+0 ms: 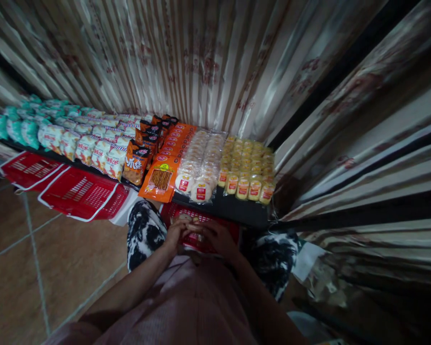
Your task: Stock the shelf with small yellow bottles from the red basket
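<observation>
My left hand point(175, 234) and my right hand point(215, 235) meet in front of my body, over a red basket point(232, 230) between my knees. The fingers of both hands are closed together and overlap. Dim light and the overlap hide what they hold, if anything. Pale small items point(183, 218) show just past the fingertips, too blurred to name. Beyond the hands, on a black shelf point(244, 211), stand round white packaged crackers point(201, 189) and small yellow packaged snacks point(242, 187). Left of them is an orange snack bag point(160, 179).
Rows of brown-orange snack bags point(134, 163), white bags point(82, 146) and teal bags point(28, 132) fill the shelf leftward. Red baskets point(82, 191) with white handles sit on the tiled floor point(75, 258). A pleated curtain point(187, 57) hangs behind. Clear plastic point(326, 282) lies at right.
</observation>
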Available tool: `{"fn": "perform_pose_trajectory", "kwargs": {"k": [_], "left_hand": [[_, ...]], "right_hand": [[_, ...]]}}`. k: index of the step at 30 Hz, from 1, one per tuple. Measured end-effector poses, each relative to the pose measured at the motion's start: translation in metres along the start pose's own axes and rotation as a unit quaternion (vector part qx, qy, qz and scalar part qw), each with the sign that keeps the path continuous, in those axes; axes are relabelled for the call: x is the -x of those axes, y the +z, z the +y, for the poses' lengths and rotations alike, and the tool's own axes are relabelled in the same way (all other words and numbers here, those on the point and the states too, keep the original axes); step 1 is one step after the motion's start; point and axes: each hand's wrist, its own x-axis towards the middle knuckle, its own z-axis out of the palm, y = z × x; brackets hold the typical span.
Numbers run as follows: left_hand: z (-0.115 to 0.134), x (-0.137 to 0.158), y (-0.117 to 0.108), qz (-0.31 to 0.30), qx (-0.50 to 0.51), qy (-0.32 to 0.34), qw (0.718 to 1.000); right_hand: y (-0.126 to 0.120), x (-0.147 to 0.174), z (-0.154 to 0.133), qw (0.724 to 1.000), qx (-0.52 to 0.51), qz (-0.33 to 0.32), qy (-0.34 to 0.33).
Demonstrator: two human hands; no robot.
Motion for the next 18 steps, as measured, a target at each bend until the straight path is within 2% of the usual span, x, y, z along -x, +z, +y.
{"fn": "perform_pose_trajectory", "kwargs": {"k": [2, 5, 9, 13, 18], "left_hand": [[0.006, 0.007, 0.003, -0.009, 0.051, -0.039, 0.998], [0.013, 0.016, 0.006, -0.036, 0.065, -0.073, 0.995], [0.018, 0.028, 0.009, -0.078, 0.035, -0.062, 0.994], [0.022, 0.034, 0.012, -0.111, 0.022, -0.05, 0.992], [0.029, 0.035, 0.017, -0.101, -0.032, 0.02, 0.994]], "right_hand": [[-0.006, 0.007, -0.01, 0.999, -0.005, -0.012, -0.048], [-0.013, 0.018, -0.018, 0.996, 0.012, -0.021, -0.087], [-0.021, 0.023, -0.014, 0.996, 0.027, 0.03, -0.077], [-0.026, 0.02, -0.007, 0.996, -0.01, 0.064, -0.063], [-0.029, 0.017, -0.015, 0.996, -0.073, 0.032, -0.051]]}}
